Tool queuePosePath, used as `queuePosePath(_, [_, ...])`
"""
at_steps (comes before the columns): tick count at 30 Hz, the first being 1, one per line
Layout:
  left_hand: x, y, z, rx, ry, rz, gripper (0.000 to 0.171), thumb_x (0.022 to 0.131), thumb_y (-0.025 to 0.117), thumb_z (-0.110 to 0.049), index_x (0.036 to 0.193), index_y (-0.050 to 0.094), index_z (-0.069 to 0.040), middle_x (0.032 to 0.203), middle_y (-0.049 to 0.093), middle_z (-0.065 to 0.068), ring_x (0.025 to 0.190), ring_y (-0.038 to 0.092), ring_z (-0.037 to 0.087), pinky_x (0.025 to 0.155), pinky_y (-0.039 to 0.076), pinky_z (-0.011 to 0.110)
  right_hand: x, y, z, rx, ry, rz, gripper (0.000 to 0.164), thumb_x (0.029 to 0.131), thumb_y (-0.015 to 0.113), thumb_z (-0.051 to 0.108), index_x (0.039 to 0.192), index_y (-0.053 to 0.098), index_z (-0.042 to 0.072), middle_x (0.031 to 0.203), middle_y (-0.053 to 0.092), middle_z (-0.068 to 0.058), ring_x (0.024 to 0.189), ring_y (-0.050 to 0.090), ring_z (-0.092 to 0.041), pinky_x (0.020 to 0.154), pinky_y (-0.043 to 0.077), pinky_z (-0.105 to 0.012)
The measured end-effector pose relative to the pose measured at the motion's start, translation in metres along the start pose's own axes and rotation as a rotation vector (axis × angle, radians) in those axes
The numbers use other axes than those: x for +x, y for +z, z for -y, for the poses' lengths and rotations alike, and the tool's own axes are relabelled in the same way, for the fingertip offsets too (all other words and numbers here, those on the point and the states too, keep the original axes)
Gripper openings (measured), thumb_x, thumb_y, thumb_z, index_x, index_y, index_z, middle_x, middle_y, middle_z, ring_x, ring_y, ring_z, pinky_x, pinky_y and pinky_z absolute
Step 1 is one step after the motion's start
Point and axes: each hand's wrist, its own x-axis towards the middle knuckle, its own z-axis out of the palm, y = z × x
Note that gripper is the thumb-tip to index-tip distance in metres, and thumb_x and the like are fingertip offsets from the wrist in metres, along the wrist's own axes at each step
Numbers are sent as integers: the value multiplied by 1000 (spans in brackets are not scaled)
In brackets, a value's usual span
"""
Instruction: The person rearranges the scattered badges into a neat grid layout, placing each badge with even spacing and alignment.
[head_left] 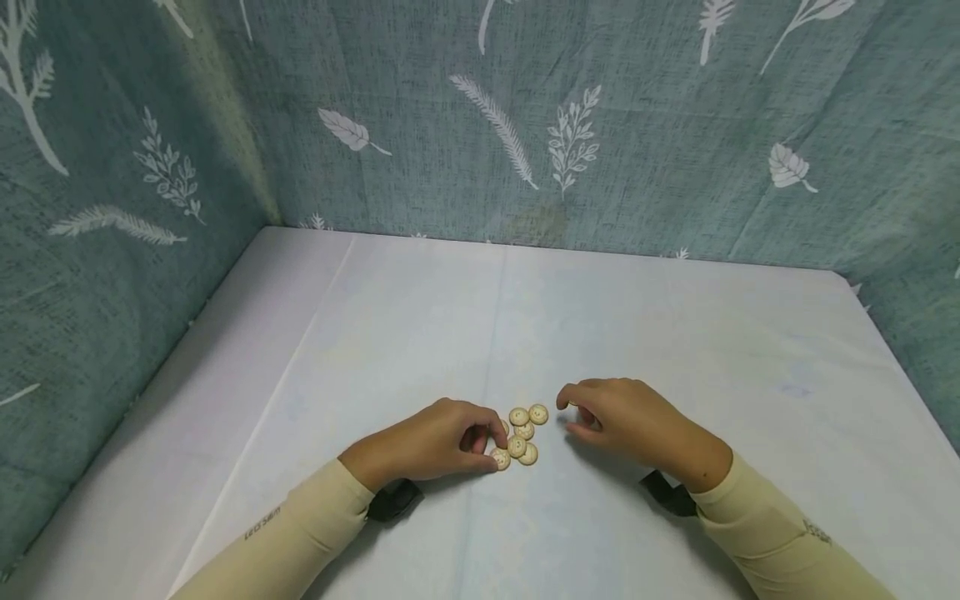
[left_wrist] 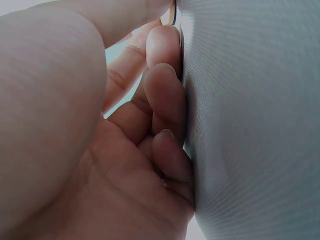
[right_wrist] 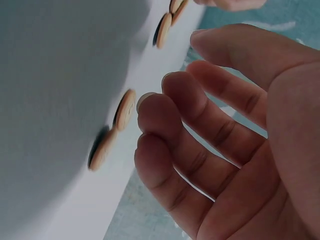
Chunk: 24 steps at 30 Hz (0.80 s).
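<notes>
Several round wooden buttons [head_left: 538, 414] lie in a loose cluster on the white cloth, a few overlapping. At the cluster's left side my left hand [head_left: 427, 440] has its thumb and index finger at opposite edges of one button [head_left: 500, 459]; that button's rim shows by the thumb tip in the left wrist view. The other left fingers [left_wrist: 167, 97] are curled against the cloth. Right of the cluster hovers my right hand [head_left: 630, 421], its fingers loosely bent and thumb apart. The right wrist view shows nothing between those fingers [right_wrist: 155, 117], with buttons [right_wrist: 125, 110] beyond them.
The white cloth [head_left: 405, 317] covers a wide table that reaches to a green leaf-patterned fabric wall [head_left: 450, 167] at the back and sides. A black wrist strap [head_left: 393, 502] shows under the left wrist and another strap [head_left: 669, 496] under the right.
</notes>
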Motion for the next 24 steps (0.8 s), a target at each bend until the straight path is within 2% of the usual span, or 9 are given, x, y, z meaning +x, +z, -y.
queuePosePath(6, [-1, 1, 0, 0, 3, 0, 15, 87, 79, -20, 96, 69, -23, 69, 53, -15, 60, 46, -3, 59, 41, 16, 1, 6, 4, 21, -27, 3, 20, 85, 78, 14, 103, 69, 14, 72, 54, 13, 61, 44, 3, 59, 42, -17])
queuePosePath(14, [-2, 0, 0, 1, 7, 3, 14, 87, 79, -20, 97, 69, -22, 69, 53, -15, 60, 46, -4, 59, 41, 16, 3, 10, 7, 14, -18, 43, 24, 88, 76, 16, 111, 70, 15, 75, 54, 12, 62, 43, 3, 59, 41, -18])
queuePosePath(24, [-1, -1, 0, -3, 5, 10, 15, 87, 79, -20, 98, 68, -23, 69, 54, -14, 60, 46, -3, 59, 41, 16, 3, 15, 7, 27, -8, 66, 38, 89, 74, 19, 126, 66, 18, 77, 52, 10, 63, 43, 1, 59, 40, -19])
